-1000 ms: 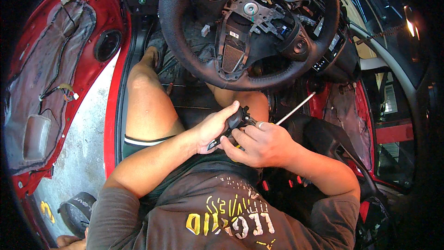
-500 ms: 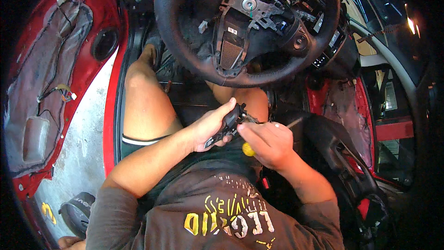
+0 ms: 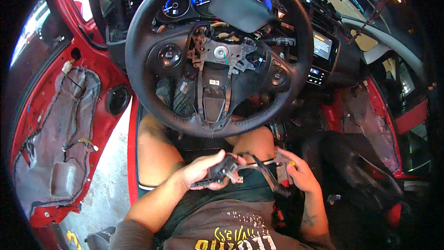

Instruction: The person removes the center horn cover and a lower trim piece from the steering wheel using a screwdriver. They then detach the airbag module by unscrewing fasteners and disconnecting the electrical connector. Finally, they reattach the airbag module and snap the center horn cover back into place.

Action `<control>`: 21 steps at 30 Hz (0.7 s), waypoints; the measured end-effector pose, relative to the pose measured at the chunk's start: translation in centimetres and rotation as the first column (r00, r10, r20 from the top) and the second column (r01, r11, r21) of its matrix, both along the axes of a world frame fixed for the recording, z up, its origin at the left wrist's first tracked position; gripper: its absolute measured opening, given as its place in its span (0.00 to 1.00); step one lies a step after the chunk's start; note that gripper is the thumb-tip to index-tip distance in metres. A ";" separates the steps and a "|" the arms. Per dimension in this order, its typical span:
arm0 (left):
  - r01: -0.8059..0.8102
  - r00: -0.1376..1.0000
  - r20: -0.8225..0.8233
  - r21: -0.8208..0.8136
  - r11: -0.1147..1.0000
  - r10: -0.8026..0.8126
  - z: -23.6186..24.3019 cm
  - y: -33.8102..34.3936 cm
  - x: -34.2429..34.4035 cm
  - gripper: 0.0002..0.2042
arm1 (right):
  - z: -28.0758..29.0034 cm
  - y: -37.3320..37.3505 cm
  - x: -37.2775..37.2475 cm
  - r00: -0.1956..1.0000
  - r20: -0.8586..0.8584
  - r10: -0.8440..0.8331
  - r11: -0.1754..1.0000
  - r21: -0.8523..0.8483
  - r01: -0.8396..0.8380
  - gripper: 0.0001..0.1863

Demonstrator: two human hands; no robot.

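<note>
My left hand (image 3: 203, 173) is closed around a black plastic car part (image 3: 223, 169), held above my lap. A dark cable-like strip (image 3: 263, 171) runs from beside the part toward my right hand; where it is attached is unclear. My right hand (image 3: 298, 171) is off to the right, apart from the part. Between its thumb and fingers shows a bit of the yellow handle of a screwdriver (image 3: 291, 163); the rest is hidden or blurred.
Ahead of me is a steering wheel (image 3: 212, 132) with its centre cover off and bare metal bracket (image 3: 221, 53) exposed. A stripped red door (image 3: 76, 139) stands open at left. On the right are a lit dashboard screen (image 3: 322, 46) and a black seat (image 3: 351, 171).
My right hand has moved right, away from the part, with the yellow handle. My left hand still holds the part. The view has tilted up, bringing the lit gauges into sight.
</note>
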State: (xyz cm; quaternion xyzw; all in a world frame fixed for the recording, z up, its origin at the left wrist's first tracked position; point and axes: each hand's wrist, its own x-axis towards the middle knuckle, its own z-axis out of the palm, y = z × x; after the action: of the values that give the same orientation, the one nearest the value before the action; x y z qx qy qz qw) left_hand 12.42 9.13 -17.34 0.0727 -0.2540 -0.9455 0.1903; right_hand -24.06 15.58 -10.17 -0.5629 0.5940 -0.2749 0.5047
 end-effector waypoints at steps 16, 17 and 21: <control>-0.069 0.972 0.231 0.074 0.995 0.050 -0.9 -2.3 -5.5 0.37 | -2.2 1.6 -0.7 0.950 0.242 -0.196 0.974 0.164 0.159 0.27; -0.131 0.955 0.274 0.048 0.990 0.113 -0.2 -2.0 -5.0 0.36 | -1.9 1.7 -0.8 0.947 0.220 -0.235 0.965 0.167 0.201 0.27; -0.256 0.899 0.293 -0.249 0.934 0.325 -0.3 -0.5 -4.4 0.22 | -1.8 1.7 -1.5 0.926 0.221 -0.306 0.942 0.214 0.260 0.26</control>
State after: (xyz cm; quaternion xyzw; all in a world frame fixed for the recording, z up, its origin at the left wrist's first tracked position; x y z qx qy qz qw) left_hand 8.03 8.66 -17.60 0.2470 -0.3639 -0.8496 0.2911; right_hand -25.55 17.28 -11.94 -0.3836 0.6228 -0.3591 0.5797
